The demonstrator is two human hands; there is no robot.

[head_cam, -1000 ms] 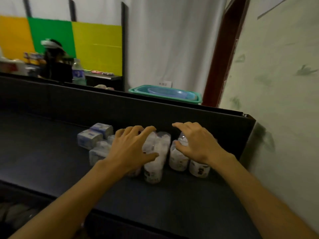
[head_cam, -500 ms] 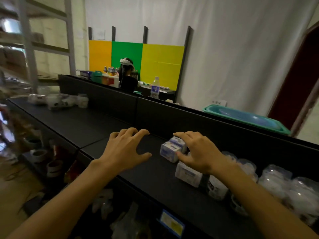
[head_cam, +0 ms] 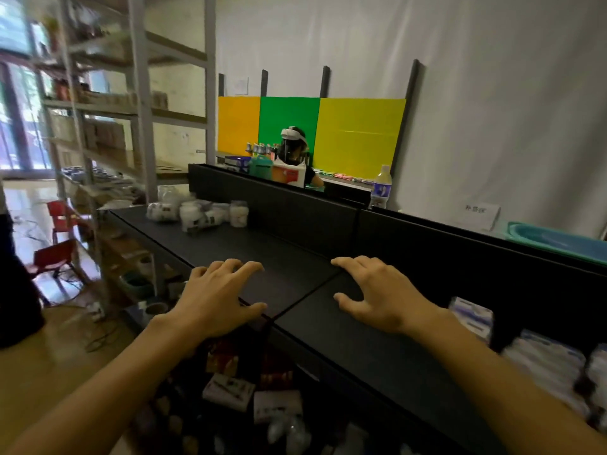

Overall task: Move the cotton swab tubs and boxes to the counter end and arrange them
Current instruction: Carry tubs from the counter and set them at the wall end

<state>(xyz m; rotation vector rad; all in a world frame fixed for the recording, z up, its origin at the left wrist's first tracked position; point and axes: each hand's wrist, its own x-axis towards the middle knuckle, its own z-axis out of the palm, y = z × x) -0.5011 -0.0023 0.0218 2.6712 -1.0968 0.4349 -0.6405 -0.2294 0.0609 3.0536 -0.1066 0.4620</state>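
Observation:
My left hand (head_cam: pixel 218 298) and my right hand (head_cam: pixel 377 295) hover palm-down over the middle of the long black counter (head_cam: pixel 295 274), fingers spread, holding nothing. A cluster of clear cotton swab tubs (head_cam: pixel 197 213) lies at the counter's far left end, some upright, some tipped over. At the right edge of the view sit several white-and-blue cotton swab boxes (head_cam: pixel 542 359), blurred, just right of my right forearm.
A black back panel (head_cam: pixel 427 244) runs along the counter's far side. A water bottle (head_cam: pixel 381 187), a teal basin (head_cam: pixel 558 239) and another person wearing a headset (head_cam: pixel 294 149) are behind it. Metal shelving (head_cam: pixel 138 110) and red chairs (head_cam: pixel 57 238) stand left. Packaged goods fill the shelf below.
The view has swung left along the counter. Both hands came off the tubs and boxes at the right end and now hover empty over the bare middle.

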